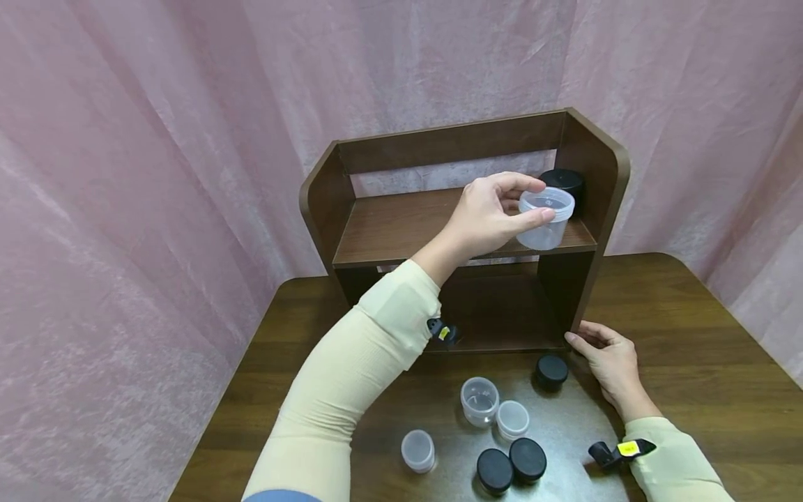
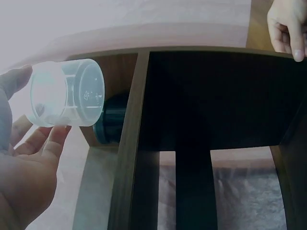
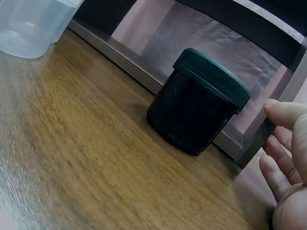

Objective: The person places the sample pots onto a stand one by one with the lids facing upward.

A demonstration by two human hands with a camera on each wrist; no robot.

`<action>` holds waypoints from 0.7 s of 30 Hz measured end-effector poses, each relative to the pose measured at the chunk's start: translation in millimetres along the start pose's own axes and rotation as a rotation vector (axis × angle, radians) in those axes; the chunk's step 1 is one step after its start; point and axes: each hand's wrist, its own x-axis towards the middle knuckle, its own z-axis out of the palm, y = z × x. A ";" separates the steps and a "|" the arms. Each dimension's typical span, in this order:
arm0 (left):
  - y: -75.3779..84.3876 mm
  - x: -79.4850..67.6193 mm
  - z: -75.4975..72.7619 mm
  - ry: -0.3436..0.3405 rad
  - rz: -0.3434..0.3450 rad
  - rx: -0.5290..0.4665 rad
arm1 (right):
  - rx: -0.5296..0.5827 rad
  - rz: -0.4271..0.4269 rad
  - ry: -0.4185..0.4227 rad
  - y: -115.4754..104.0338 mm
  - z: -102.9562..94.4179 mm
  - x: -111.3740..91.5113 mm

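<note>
My left hand (image 1: 479,219) grips a clear lidded plastic jar (image 1: 539,237) between thumb and fingers, held up before the right end of the upper shelf. Behind it, a black jar (image 1: 564,181) stands on that shelf; the left wrist view shows the jar (image 2: 112,120) partly hidden by the board. With its thumb at the front edge and its fingers along the outer side, my right hand (image 1: 608,366) holds the lower right corner of the brown wooden shelf unit (image 1: 592,209). Close to that corner, a smaller black jar (image 3: 196,103) stands on the table.
Nearer on the wooden table (image 1: 690,348) stand a larger clear jar (image 1: 479,401), a small clear jar (image 1: 513,420) beside it, and another small clear jar (image 1: 417,450) to the left. Two black-lidded jars (image 1: 528,460) stand side by side at the front. A pink curtain (image 1: 188,139) hangs behind.
</note>
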 end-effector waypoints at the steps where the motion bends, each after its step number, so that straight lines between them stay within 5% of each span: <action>1: -0.5 3.7 1.9 0.004 -0.013 0.004 | 0.000 0.001 0.002 0.4 0.3 -0.1; 15: -17.4 27.1 33.9 0.030 -0.043 0.010 | -0.030 0.035 -0.022 -0.9 -0.1 -2.2; 21: -26.9 26.1 41.6 0.058 0.052 0.142 | -0.027 0.041 -0.020 -1.4 1.4 -4.4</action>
